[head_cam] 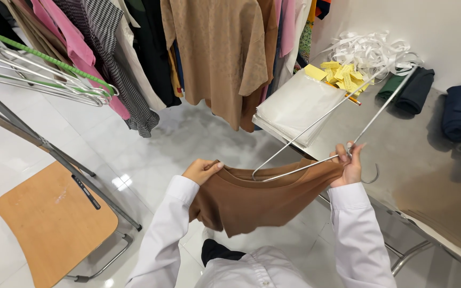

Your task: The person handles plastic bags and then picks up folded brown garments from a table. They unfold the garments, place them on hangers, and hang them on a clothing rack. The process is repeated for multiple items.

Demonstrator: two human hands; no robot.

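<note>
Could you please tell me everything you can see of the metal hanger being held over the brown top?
The metal hanger is thin, silvery wire bent into a triangle, its hook hanging low by the right hand, which pinches its neck. It lies tilted over the grey table, one corner poking into the neckline of the brown top, which the left hand grips.

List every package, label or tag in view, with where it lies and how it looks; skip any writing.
Stack of flat packages: on the grey table's near-left corner; rectangular, whitish, translucent.
Paper tags: heaped behind that stack; small, yellow, rectangular.
Strips: tangled by the wall behind the tags; white, ribbon-like.
No signs or screens show.
</note>
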